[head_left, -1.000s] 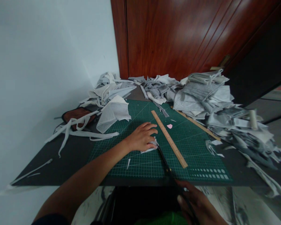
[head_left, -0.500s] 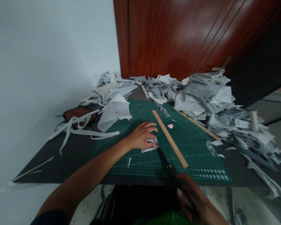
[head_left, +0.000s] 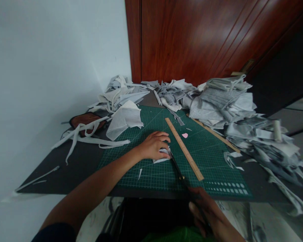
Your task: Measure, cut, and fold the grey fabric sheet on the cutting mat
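My left hand (head_left: 156, 145) grips a small piece of white-grey fabric (head_left: 161, 160) with bent fingers, holding it down on the green cutting mat (head_left: 151, 179). Long dark scissors (head_left: 177, 168) are in my right hand (head_left: 204, 210) at the table's front edge. Their tips touch the right end of the fabric beside my left fingertips. How far the blades are apart cannot be made out. Just right of the blades lies a wooden ruler (head_left: 184, 148), and a thin white scrap (head_left: 140, 173) rests left of the fabric.
Loose cloth (head_left: 125, 117) and a brown pouch (head_left: 87, 121) lie on the left. Folded grey fabric (head_left: 222, 101) is stacked at the back right, with tangled scraps (head_left: 262, 134) before it. A second wooden strip (head_left: 214, 132) and a pink scrap (head_left: 184, 135) are on the mat.
The view has shifted slightly. My right fingers have moved a little on the scissor handles, while my left hand keeps its place on the fabric.
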`<act>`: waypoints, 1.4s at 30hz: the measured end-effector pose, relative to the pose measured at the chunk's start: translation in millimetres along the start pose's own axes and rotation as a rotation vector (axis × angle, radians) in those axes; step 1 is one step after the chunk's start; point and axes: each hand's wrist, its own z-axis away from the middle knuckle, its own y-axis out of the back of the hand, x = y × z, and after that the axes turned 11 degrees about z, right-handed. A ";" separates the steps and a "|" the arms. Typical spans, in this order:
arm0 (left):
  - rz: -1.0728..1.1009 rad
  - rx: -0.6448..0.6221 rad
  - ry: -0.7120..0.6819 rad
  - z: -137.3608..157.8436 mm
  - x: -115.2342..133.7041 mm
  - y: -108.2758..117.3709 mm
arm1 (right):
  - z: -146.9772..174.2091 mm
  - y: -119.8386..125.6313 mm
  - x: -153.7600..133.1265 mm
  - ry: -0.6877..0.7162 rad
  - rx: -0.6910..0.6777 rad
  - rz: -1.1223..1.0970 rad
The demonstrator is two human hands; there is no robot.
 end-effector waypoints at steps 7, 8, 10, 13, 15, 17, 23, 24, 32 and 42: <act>0.016 -0.019 0.021 -2.0 1.2 0.2 | 1.5 -1.4 -1.1 0.052 -0.016 -0.045; 0.015 -0.020 0.019 -2.1 0.9 0.0 | 1.7 -1.8 -1.0 0.066 -0.023 -0.048; 0.013 -0.017 0.013 -2.1 0.3 -0.5 | 1.9 -2.2 -0.1 0.084 -0.040 -0.058; 0.012 -0.014 -0.001 -2.1 -0.5 -1.3 | 1.2 -2.3 1.9 0.079 -0.041 -0.042; 0.010 -0.012 -0.006 -2.0 -0.8 -1.8 | 0.4 -2.2 2.8 0.070 -0.032 -0.031; 0.009 -0.009 -0.009 -1.8 -1.1 -2.2 | -0.3 -1.4 2.8 0.066 -0.025 -0.042; 0.020 -0.005 0.001 -1.3 -1.4 -1.9 | -0.5 7.5 -0.7 0.005 -0.033 -0.042; 0.021 -0.005 0.003 -1.3 -1.1 -1.6 | -0.5 9.1 -1.1 -0.012 -0.037 -0.038; 0.034 0.004 0.001 -1.7 -0.8 -1.4 | -6.7 8.7 -1.7 0.011 -0.045 -0.041; -0.007 0.028 -0.005 -1.6 0.9 0.8 | -9.3 7.6 -4.8 0.028 -0.057 0.008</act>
